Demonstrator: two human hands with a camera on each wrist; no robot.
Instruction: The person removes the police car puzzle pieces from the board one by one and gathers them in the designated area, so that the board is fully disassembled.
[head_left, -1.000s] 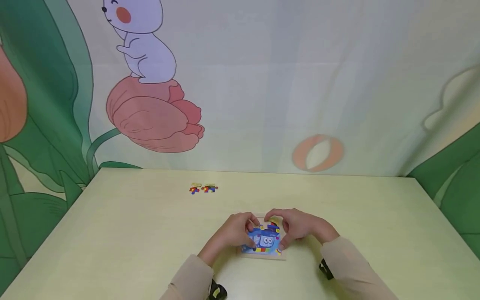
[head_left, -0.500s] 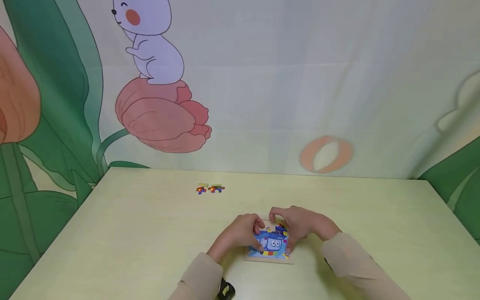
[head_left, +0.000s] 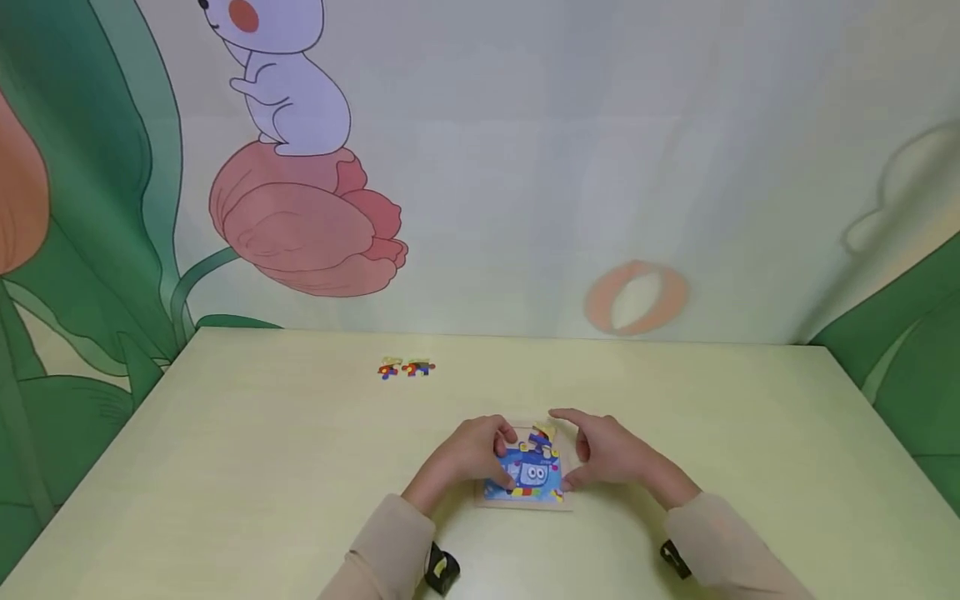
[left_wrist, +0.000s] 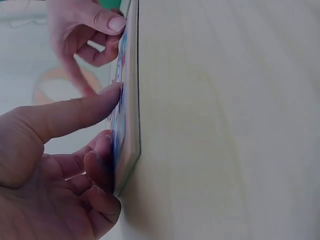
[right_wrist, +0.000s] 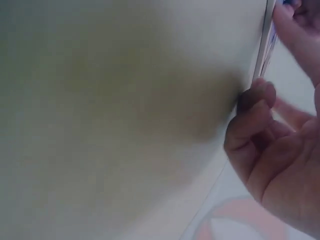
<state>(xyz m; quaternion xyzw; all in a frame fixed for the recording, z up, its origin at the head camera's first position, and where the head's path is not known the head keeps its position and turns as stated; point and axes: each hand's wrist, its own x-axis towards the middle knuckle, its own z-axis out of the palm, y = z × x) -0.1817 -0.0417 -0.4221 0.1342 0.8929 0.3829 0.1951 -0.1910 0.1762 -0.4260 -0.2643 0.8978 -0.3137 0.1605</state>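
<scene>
A wooden jigsaw puzzle board [head_left: 522, 506] with a blue cartoon picture lies flat on the table between both hands. Bare wood shows near its top left. A blue, red and yellow puzzle piece [head_left: 542, 437] sits at its upper right. My left hand [head_left: 471, 454] grips the left side, its thumb [left_wrist: 90, 111] on the picture and its other fingers curled at the edge. On the right, my right hand [head_left: 611, 450] rests its thumb on the board's edge. Its index finger is stretched out above the top right corner, while the other fingers bend beside the edge.
Two puzzle pieces [head_left: 417, 367] lie side by side farther back on the pale table [head_left: 262, 467]. A printed curtain [head_left: 480, 167] hangs behind the table's far edge. Dark straps [head_left: 441, 570] show beneath the sleeves.
My right index finger has lifted from the board's upper right and straightened, and that hand has shifted slightly right. My left hand keeps its hold. The head view has swayed.
</scene>
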